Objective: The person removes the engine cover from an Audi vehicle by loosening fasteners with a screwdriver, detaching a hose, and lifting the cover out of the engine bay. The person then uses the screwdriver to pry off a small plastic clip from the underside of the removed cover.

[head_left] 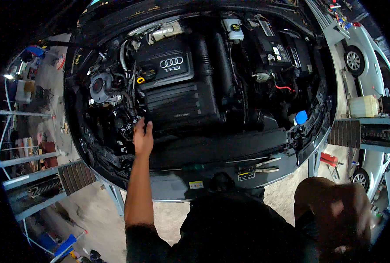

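My left hand (pixel 143 138) reaches over the front of an open engine bay, beside the left front corner of the black engine cover (pixel 173 103). Its fingers are stretched out and the thumb stands apart; the fingertips are at the hoses (pixel 127 103), and I see nothing held. A yellow dipstick loop (pixel 141 80) sits farther back. At the lower right, my bent right arm (pixel 313 193) is close and blurred. What seems to be my right hand (pixel 348 210) is smeared, its fingers unclear.
On the front panel lie a dark green tool (pixel 193 167) and a pale-handled tool (pixel 267 170). A blue cap (pixel 300 117) stands at the bay's right front. Lift arms (pixel 46 190) flank the car. At right are a whitish container (pixel 364 106) and a silver car (pixel 366 52).
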`<state>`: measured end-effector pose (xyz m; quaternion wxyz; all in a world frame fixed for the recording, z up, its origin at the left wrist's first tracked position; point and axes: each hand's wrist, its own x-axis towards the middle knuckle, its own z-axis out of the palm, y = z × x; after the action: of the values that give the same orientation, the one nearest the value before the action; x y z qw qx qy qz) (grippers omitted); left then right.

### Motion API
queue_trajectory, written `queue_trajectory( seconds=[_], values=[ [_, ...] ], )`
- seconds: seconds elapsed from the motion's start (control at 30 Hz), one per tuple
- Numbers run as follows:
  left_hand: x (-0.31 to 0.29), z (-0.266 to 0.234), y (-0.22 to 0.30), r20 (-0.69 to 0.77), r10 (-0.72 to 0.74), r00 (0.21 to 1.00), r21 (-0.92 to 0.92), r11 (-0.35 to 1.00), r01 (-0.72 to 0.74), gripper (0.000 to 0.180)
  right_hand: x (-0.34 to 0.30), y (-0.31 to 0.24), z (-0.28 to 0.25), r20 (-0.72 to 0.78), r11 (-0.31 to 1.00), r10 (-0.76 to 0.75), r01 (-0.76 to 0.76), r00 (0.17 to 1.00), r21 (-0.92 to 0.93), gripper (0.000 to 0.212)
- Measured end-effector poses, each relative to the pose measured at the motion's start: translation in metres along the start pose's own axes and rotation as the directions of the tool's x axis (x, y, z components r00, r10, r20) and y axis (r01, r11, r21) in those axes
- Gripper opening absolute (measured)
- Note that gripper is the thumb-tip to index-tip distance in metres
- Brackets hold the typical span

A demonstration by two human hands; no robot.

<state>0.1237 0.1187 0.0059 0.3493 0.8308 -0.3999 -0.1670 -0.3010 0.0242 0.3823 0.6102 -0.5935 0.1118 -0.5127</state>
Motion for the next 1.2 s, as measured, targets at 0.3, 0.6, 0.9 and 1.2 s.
queue_trajectory(
  seconds=[0.3, 0.6, 0.9, 1.2],
  values=[
    [0.072, 0.051, 0.048, -0.118, 0.161, 0.98, 0.299, 0.947, -0.12, 0.062, 0.035, 0.291, -0.064, -0.178, 0.658, 0.338, -0.368, 0.924, -0.657, 0.057],
    [0.07, 0.134, 0.13, 0.04, 0.602, 0.798, 0.384, 0.728, -0.568, 0.053, 0.147, 0.447, -0.112, -0.439, 0.045, 0.589, -0.57, 0.678, -0.82, 0.083],
    [0.078, 0.181, 0.162, -0.033, 0.547, 0.836, 0.297, 0.804, -0.515, 0.051, 0.164, 0.478, -0.092, -0.577, -0.045, 0.594, -0.694, 0.56, -0.719, 0.097],
    [0.085, 0.185, 0.157, -0.076, 0.511, 0.856, 0.188, 0.851, -0.491, 0.05, 0.165, 0.478, -0.077, -0.606, -0.132, 0.463, -0.626, 0.647, -0.769, 0.087]
  ],
)
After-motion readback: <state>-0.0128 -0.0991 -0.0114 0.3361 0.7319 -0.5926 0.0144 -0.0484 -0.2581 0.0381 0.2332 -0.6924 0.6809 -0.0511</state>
